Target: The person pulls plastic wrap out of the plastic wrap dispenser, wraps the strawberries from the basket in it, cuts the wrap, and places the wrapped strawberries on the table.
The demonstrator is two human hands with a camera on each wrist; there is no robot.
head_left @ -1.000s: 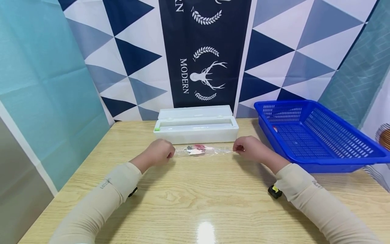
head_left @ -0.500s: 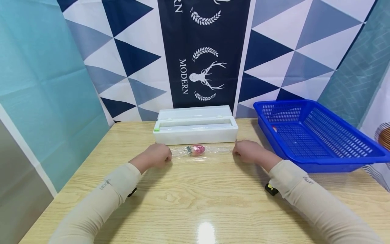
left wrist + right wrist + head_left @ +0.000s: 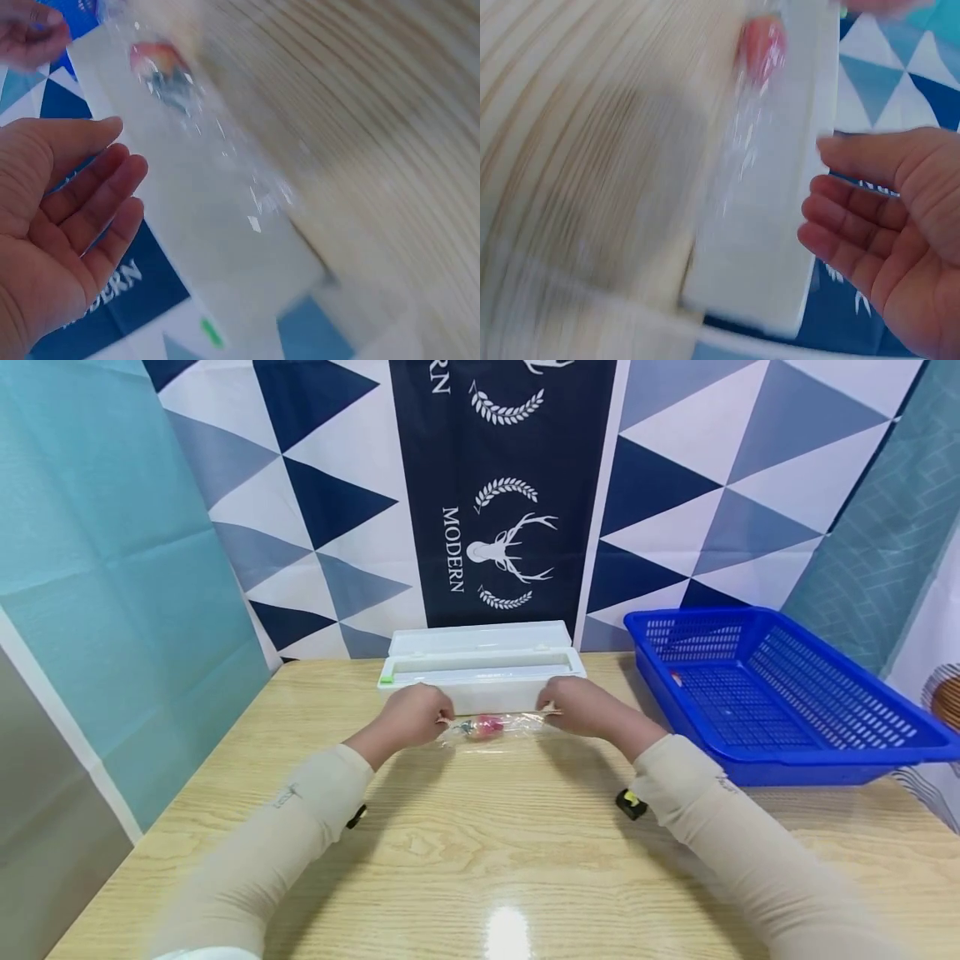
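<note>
A small red and dark green item [image 3: 489,727], rolled in clear plastic film [image 3: 525,723], lies on the table before a long white box [image 3: 495,697]. My left hand [image 3: 416,714] is at the film's left end and my right hand [image 3: 583,706] at its right end. In the left wrist view, my left hand [image 3: 82,217] has thumb and fingers loosely bent, with a gap between them. The right wrist view shows my right hand [image 3: 889,217] likewise, beside the box. Nothing shows between the fingers of either hand.
The white box's lid [image 3: 480,638] stands raised at the back; a green slider [image 3: 387,679] sits at its left end. A blue plastic basket [image 3: 787,752] stands on the right of the wooden table [image 3: 450,843]. Patterned cloth [image 3: 322,527] hangs behind.
Both hands were farther apart at the film's ends, fingers curled low by the table. They have since moved inward and slightly up, toward the box front. The wrapped item stays about in place.
</note>
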